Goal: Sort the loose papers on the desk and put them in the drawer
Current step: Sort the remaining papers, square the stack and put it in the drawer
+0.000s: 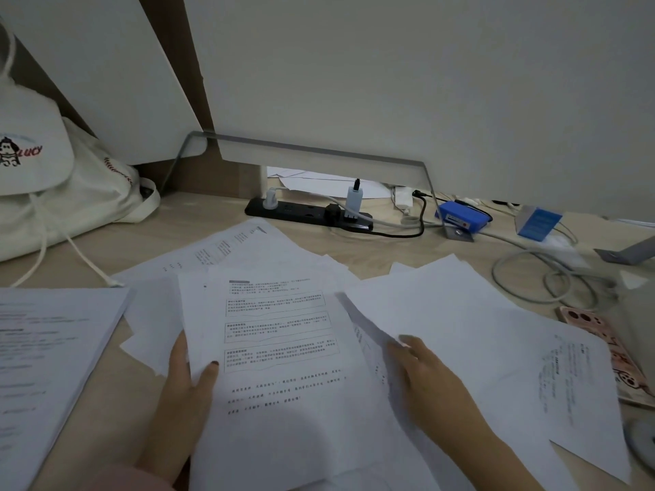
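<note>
- Left hand (180, 384) grips the left edge of a printed sheet (283, 349): thumb on top, fingers underneath.
- The printed sheet has boxed text blocks and lies on top of the pile, front centre of the desk (390, 249).
- Right hand (429, 380) is stretched out with the back up and the fingers fairly straight. Fingertips (404, 341) touch the near edge of a blank sheet (460, 313) just right of the printed one. Can't tell if the thumb is pinching anything.
- The hands are well apart, one on each side of the printed sheet.
- Loose papers (248, 249) are spread across the middle of the desk, overlapping at odd angles.
- Another sheet with text (567, 377) lies turned sideways at the far right of the spread.
- A squared-up stack of papers (53, 349) sits at the left edge, apart from the loose pile.
- A pink sleeve (124, 480) shows at the left wrist.
- A black power strip (308, 214) lies behind the papers with a white charger (354, 200) plugged in upright.
- A blue battery pack (464, 217) and a blue box (538, 223) sit right of the strip.
- Grey cables (546, 278) are looped on the desk near the box.
- A phone in a pink case (602, 349) lies at the right, partly under the sideways sheet.
- A cream tote bag (88, 193) is at the back left, with a white cap (32, 147) on it.
</note>
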Tool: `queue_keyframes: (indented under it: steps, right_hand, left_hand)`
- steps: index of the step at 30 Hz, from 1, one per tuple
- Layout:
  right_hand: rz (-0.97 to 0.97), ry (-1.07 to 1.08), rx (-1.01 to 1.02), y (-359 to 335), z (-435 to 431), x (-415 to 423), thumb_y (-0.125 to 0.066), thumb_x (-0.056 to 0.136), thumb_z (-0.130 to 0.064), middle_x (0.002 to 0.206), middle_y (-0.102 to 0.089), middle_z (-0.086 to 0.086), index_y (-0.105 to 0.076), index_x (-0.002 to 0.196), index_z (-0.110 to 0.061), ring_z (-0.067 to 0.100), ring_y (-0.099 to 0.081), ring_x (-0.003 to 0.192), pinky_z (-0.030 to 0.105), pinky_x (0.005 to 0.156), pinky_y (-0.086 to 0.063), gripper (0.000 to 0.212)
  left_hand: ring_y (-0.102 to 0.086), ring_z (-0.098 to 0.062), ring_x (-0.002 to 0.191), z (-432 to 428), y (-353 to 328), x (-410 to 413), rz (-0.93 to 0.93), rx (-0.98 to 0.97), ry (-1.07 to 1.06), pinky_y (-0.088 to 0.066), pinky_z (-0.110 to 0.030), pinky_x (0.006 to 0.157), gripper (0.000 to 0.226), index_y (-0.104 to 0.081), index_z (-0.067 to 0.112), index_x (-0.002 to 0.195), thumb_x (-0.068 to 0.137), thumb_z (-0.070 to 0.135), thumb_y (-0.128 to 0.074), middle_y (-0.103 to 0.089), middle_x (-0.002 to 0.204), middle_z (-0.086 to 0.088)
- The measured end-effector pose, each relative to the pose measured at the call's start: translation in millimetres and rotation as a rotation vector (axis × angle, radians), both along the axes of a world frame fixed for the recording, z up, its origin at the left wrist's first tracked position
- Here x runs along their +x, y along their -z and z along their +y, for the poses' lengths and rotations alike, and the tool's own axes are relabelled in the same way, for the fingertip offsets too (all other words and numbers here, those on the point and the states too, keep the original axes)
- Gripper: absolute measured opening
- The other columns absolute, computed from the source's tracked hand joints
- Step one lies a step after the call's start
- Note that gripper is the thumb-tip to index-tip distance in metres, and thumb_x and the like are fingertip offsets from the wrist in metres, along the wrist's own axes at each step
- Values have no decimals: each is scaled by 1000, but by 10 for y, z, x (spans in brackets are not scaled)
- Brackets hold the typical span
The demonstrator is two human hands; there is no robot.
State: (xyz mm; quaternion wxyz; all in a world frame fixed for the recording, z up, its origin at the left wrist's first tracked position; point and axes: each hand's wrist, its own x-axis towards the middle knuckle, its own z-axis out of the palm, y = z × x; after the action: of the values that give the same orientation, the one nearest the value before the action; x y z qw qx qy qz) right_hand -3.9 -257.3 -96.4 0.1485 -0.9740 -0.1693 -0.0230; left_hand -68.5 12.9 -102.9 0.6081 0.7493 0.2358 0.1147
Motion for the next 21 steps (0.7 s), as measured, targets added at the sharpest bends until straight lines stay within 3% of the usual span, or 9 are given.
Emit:
queue_keyframes:
  steps: [2, 4, 6, 8, 10, 12, 14, 17, 21]
  right_hand:
    - [-22, 31, -53, 83, 47, -34, -42, 94, -29, 134, -41, -3, -39, 134, -13, 14, -48, 114, 15, 73, -40, 43]
    - [-24, 38, -66, 81, 139, -65, -56, 84, -28, 112, -56, 0, -54, 119, -8, 15, -58, 95, 14, 60, -35, 41]
    - [-75, 32, -103, 109, 166, -49, -81, 55, -22, 79, -63, 0, -67, 90, -6, 12, -61, 62, 11, 43, -32, 41]
    - [-85, 59, -153, 114, 199, -26, -90, 35, -15, 68, -63, 1, -69, 83, -5, 12, -61, 52, 12, 37, -38, 53]
    - [-13, 115, -192, 18, 239, -18, -86, 52, -11, 87, -65, 6, -65, 102, -2, 16, -65, 70, 15, 47, -44, 55]
    - [-26, 167, -147, 1, 201, 65, -54, 86, -6, 115, -56, 8, -46, 128, -4, 20, -58, 96, 15, 57, -36, 43]
    - [-58, 198, -131, -64, 158, 118, -35, 94, -6, 115, -56, 4, -44, 128, -10, 19, -55, 89, 19, 58, -31, 36]
    - [-74, 289, -46, -392, 169, 136, -37, 94, -11, 92, -64, 4, -59, 113, -11, 17, -52, 70, 22, 58, -35, 29]
    - [-122, 232, 432, -967, 262, -14, -50, 92, -13, 82, -64, -7, -67, 110, -20, -1, -50, 56, 9, 54, -35, 26]
  left_hand:
    - [-33, -10, 126, -3, -10, 2, 5, -16, -1, -24, -34, 108, 68, -12, 25, 147, 92, 3, -45, -32, 138, 11]
    - [-28, -8, 129, 8, 4, 0, 5, -6, 19, -21, -29, 108, 68, -13, 27, 147, 92, 4, -46, -28, 143, 11]
    - [-31, -11, 131, 37, 46, 3, 27, 19, 52, -24, -29, 107, 57, -29, 25, 142, 92, 4, -47, -33, 146, 4]
    - [-40, -19, 128, 60, 79, 0, 54, 19, 81, -30, -33, 105, 44, -45, 22, 133, 93, 5, -47, -45, 139, -2]
    - [-45, -22, 124, 66, 95, -2, 63, 22, 93, -34, -37, 106, 37, -52, 23, 125, 93, 6, -46, -51, 133, -4]
    - [-47, -23, 123, 62, 88, -5, 55, 30, 101, -34, -41, 108, 33, -54, 25, 119, 93, 6, -46, -54, 130, -3]
    - [-47, -22, 121, 56, 82, -5, 53, 32, 101, -35, -39, 107, 32, -54, 26, 117, 93, 5, -46, -54, 125, -1]
    - [-48, -17, 116, 48, 72, -11, 44, 35, 100, -36, -32, 103, 31, -54, 25, 117, 93, 5, -45, -54, 121, 1]
    - [-46, -14, 111, 69, 85, -3, 15, 61, 103, -33, -25, 95, 31, -54, 22, 116, 94, 4, -44, -53, 118, 2]
